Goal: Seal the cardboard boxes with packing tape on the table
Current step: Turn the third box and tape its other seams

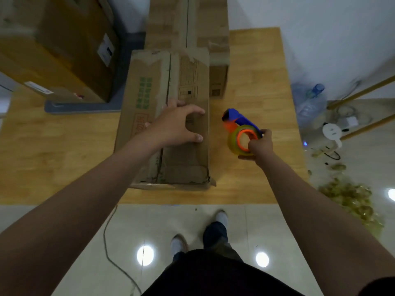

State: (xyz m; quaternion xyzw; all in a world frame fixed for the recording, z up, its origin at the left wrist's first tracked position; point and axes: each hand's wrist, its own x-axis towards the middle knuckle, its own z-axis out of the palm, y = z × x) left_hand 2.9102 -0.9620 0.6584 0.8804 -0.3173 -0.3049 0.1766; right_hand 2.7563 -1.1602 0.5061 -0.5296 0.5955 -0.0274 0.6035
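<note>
Left hand (177, 124) presses scuffed, perhaps torn box (147, 97) — right hand (260, 146) grips dispenser (240, 122).

1. Wooden table (256, 71) is filling the middle of the frame, left edge to mid right.
2. White wall (331, 28) is showing at upper right.
3. Glossy pale tiled floor (162, 221) is spreading across the bottom, reflecting round light spots (145, 255).
4. Thin cable (106, 242) is trailing over the floor at lower left.
5. Clear water bottle (310, 101) is sitting at mid right, beside slanted wooden rails (363, 90).
6. Yellowish crumpled pile (350, 201) is lying at lower right.
</note>
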